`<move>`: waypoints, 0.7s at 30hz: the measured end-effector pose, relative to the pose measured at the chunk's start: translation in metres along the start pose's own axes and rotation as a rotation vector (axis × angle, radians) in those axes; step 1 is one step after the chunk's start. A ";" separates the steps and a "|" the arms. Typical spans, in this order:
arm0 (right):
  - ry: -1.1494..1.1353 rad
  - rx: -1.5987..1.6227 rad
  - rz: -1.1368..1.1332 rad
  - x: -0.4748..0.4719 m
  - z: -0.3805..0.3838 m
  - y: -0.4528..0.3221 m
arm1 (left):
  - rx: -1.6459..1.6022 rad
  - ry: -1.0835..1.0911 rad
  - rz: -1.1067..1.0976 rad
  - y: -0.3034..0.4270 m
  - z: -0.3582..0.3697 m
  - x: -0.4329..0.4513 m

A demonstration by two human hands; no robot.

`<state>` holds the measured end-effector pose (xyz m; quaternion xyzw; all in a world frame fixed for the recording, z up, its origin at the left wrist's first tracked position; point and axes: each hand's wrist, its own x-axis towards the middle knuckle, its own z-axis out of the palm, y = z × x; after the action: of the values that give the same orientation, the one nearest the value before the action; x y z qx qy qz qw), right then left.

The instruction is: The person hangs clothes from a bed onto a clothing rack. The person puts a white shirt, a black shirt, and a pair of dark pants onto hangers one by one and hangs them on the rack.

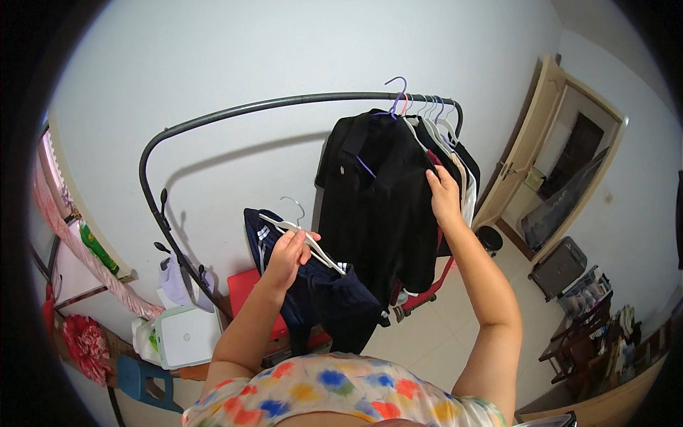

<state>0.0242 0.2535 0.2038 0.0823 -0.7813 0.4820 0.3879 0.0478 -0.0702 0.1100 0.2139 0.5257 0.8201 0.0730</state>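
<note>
My left hand (291,259) grips a white hanger (318,253) with a metal hook. Dark navy trousers (341,299) with white stripes hang from it, held off the rack. My right hand (444,195) touches the right edge of a black collared garment (373,203), thumb and fingers at its side; whether it pinches the cloth is hidden. That garment is on a purple hanger (394,111) hooked over the black rail (288,101) of a clothes rack. Several more garments (465,171) on hangers crowd behind it at the rail's right end.
A white printer (188,337) stands at lower left, with a lavender cap (179,277) above it on the rack's post. Nearby are a red box (243,288) and a blue stool (147,381). An open door (525,144), a grey suitcase (560,267) and a black bin (489,240) are right.
</note>
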 end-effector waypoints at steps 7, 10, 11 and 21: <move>-0.001 -0.140 0.105 -0.002 0.022 0.027 | 0.019 -0.004 0.001 0.005 -0.009 -0.011; 0.011 -0.175 0.035 -0.005 0.027 0.035 | 0.043 0.027 -0.015 0.006 -0.007 -0.012; 0.028 -0.208 -0.015 -0.005 0.027 0.040 | 0.058 0.031 -0.009 0.007 -0.005 -0.010; 0.009 -0.280 -0.370 -0.026 0.011 0.003 | -0.057 -0.030 0.026 0.019 0.006 -0.003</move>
<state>0.0352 0.2399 0.1816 0.1674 -0.8104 0.2897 0.4809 0.0548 -0.0746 0.1288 0.2310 0.4981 0.8323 0.0762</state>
